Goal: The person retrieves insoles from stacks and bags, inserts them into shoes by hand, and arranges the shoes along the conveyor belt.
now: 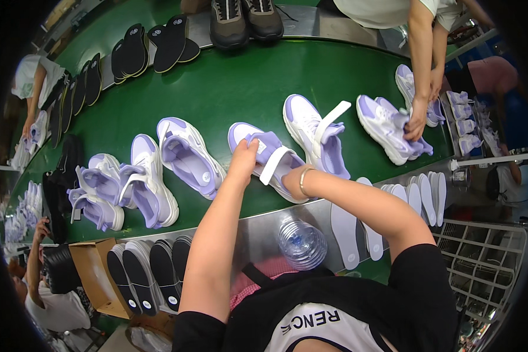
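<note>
Green belting (246,76) bears the shoe (273,166) between the left hand (244,156), pinching its tongue (269,141), and the right hand (295,179), inside it, grip hidden; it seems light and soft, best taken by that tongue.

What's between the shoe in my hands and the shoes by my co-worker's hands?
Another shoe, white and lavender, its strap raised, in the head view.

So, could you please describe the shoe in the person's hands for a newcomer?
On the green work surface, find the row of white-and-lilac shoes. The handled shoe is mid-row; unlike its neighbours, it has the person's left hand at its tongue and right hand at its heel end.
</note>
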